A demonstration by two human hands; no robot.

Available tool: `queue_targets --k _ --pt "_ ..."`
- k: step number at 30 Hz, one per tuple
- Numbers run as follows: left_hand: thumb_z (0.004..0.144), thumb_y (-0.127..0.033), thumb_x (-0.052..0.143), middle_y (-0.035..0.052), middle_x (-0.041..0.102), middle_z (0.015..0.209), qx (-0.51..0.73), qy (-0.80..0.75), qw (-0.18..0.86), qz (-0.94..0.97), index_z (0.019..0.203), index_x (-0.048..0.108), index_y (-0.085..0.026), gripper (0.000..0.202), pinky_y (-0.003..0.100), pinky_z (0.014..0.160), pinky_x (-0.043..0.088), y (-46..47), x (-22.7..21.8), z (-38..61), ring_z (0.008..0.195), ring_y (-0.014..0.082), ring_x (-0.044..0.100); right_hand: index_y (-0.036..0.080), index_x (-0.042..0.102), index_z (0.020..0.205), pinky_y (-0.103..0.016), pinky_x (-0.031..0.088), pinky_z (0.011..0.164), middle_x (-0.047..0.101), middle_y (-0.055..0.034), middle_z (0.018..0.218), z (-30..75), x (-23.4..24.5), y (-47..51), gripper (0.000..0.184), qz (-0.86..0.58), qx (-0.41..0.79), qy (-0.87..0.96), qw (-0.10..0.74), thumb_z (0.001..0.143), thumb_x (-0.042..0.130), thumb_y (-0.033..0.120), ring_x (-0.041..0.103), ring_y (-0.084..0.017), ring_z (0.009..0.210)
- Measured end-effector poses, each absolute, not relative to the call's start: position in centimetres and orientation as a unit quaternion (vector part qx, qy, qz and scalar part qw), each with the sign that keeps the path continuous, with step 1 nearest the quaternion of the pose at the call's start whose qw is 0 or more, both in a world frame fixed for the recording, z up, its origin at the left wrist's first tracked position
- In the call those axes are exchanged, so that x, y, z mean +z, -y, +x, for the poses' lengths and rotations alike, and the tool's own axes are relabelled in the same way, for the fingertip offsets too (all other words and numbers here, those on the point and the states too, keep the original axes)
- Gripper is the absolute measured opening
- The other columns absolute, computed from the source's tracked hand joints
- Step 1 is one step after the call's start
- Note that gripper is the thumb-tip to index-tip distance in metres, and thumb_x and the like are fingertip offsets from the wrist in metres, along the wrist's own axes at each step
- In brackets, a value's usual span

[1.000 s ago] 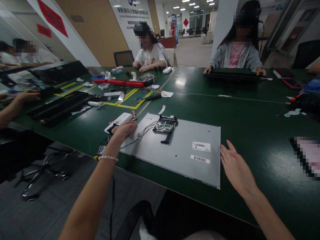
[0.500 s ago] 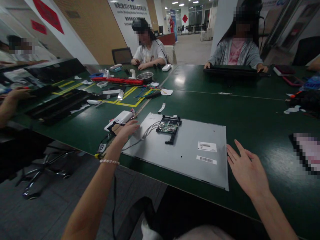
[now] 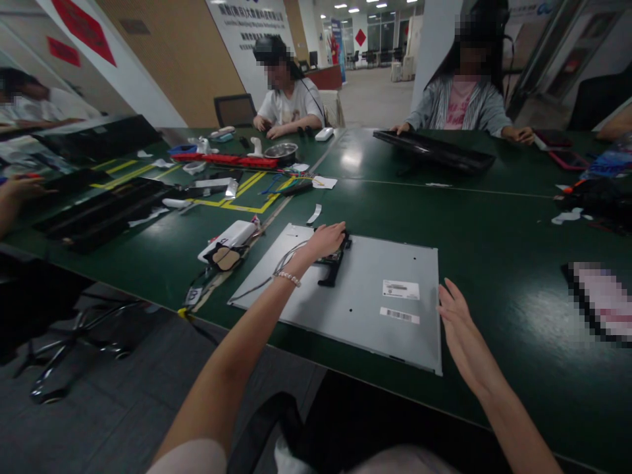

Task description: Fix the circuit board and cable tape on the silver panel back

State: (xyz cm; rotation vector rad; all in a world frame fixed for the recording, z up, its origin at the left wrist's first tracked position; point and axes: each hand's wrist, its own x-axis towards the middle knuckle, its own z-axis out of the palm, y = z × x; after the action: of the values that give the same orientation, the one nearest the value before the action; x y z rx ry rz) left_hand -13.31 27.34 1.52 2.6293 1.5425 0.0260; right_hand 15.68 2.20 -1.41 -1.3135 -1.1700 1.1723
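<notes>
A grey metal panel (image 3: 375, 263) lies flat on the green table (image 3: 494, 263), just in front of the person, its near edge close to the table's near edge. Toward its far left part sits a circuit board with a black bracket (image 3: 332, 275), mostly covered by the left hand (image 3: 323, 242). The fingers reach over its far side, and from here I can't tell whether they grip it or only rest there. Thin grey cables (image 3: 289, 253) run left from it, partly lost behind the wrist. The right hand (image 3: 459, 329) is loosely spread and holds nothing I can see, fingertips at the panel's right edge; whether they touch is unclear. Two white labels (image 3: 401, 289) sit on the panel's right part, their print too small to read. Left of the panel lies a white device (image 3: 232, 238), partly covered by a black-and-tan piece (image 3: 226, 257). Far right, a co-worker's hand (image 3: 402, 128) touches a tilted dark slab (image 3: 437, 153). At the right edge, a blurred pink-screened object (image 3: 602, 299) is cut off.
</notes>
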Motion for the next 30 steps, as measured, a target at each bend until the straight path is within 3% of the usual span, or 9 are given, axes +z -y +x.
queue_targets --k 3,8,14,21,26,30 --pt "0.099 -0.027 0.031 0.0167 0.048 0.147 0.009 -0.524 0.017 0.852 0.142 0.043 -0.012 0.047 0.047 0.115 0.026 -27.6 1.2 -13.7 0.137 0.0270 0.044 0.026 0.000 0.157 -0.051 0.032 0.115 0.021 -0.0110 0.162 15.5 -1.7 -2.3 0.075 -0.559 0.474 0.480 0.481 0.095 0.038 0.043 0.026 -0.026 0.146" --pt "0.099 -0.027 0.031 0.0178 0.050 0.144 0.012 -0.553 -0.005 0.833 0.143 0.044 -0.012 0.048 0.053 0.116 0.021 -27.8 1.3 -13.8 0.141 0.0292 0.037 0.029 -0.014 0.156 -0.056 0.038 0.110 0.023 -0.0099 0.162 15.8 -2.6 -2.6 0.082 -0.558 0.412 0.564 0.448 0.094 0.039 0.039 0.028 -0.027 0.146" --pt "0.098 -0.022 0.030 0.0176 0.049 0.146 0.061 -0.585 -0.020 0.809 0.146 0.039 -0.012 0.050 0.052 0.117 0.021 -28.1 1.3 -14.5 0.144 0.0260 0.033 0.031 -0.019 0.154 -0.059 0.039 0.108 0.030 -0.0117 0.159 16.3 -2.2 -2.2 0.083 -0.550 0.365 0.618 0.428 0.094 0.039 0.036 0.030 -0.028 0.145" --pt "0.089 -0.016 0.039 0.0148 0.051 0.144 0.103 -0.643 0.054 0.757 0.140 0.047 -0.016 0.051 0.047 0.114 0.029 -29.9 2.0 -17.1 0.136 0.0280 0.044 0.029 -0.007 0.157 -0.057 0.036 0.111 0.020 -0.0091 0.163 16.5 -3.3 -2.0 0.078 -0.563 0.387 0.582 0.441 0.095 0.038 0.045 0.026 -0.031 0.146" --pt "0.084 -0.021 0.044 0.0192 0.051 0.143 0.150 -0.711 0.078 0.683 0.139 0.047 -0.007 0.056 0.040 0.109 0.038 -29.8 3.5 -22.5 0.132 0.0310 0.048 0.027 0.005 0.158 -0.054 0.035 0.114 0.018 -0.0100 0.163 17.7 -4.7 -2.3 0.073 -0.554 0.472 0.496 0.474 0.095 0.038 0.044 0.020 -0.029 0.147" --pt "0.080 -0.024 0.049 0.0171 0.068 0.113 0.203 -0.751 0.121 0.616 0.124 0.057 -0.006 0.048 0.043 0.095 0.048 -27.7 4.1 -28.0 0.108 0.0330 0.061 0.034 0.009 0.157 -0.051 0.036 0.114 0.020 -0.0065 0.163 18.4 -4.7 -1.6 0.069 -0.529 0.513 0.462 0.494 0.096 0.039 0.046 0.027 -0.028 0.145"
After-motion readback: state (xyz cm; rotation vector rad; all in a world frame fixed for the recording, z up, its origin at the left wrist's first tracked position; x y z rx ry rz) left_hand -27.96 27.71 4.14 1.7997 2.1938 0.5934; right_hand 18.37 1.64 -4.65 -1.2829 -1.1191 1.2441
